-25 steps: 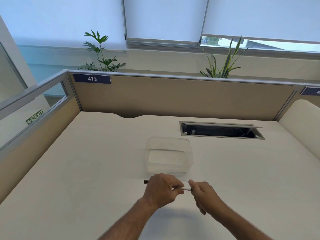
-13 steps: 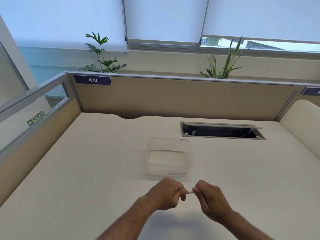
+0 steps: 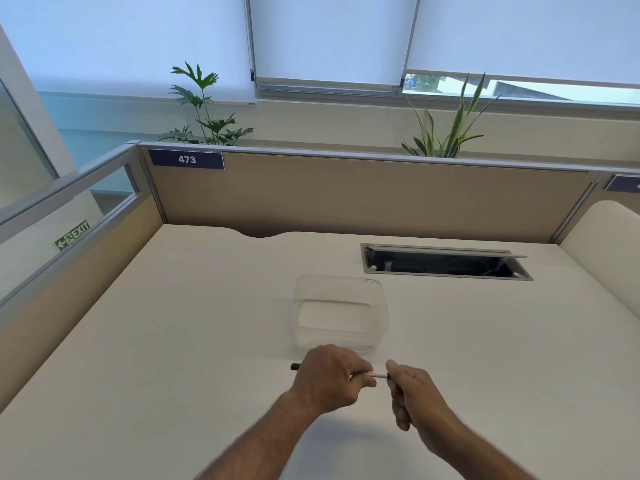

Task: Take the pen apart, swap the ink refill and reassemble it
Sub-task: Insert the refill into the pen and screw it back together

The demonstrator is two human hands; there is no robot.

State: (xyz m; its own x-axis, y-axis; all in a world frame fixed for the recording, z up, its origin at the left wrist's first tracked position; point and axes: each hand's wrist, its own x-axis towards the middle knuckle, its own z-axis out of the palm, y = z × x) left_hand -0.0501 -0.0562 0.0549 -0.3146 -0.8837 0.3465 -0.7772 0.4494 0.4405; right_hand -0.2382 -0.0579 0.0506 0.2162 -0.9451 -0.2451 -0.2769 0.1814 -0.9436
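Both forearms reach in from the bottom edge and meet low in the middle of the view, above the near part of the cream desk. The left hand has its back turned up and its fingers curled into a fist round the pen, the knuckles bent over the barrel so most of it is hidden. The right hand comes in at a slant from the lower right, wrist lower than the fingers, and pinches the pen's right end between thumb and forefinger; its other fingers fold loosely underneath. The pen lies nearly level, its long axis running left to right across the view. A short dark end sticks out past the left side of the left fist, and a short white stretch shows in the gap between the two hands, with a dark bit right at the right fingertips. Which end is the writing tip cannot be told. The pen is held off the desk, just in front of a clear plastic container that stands on the desk beyond the hands.
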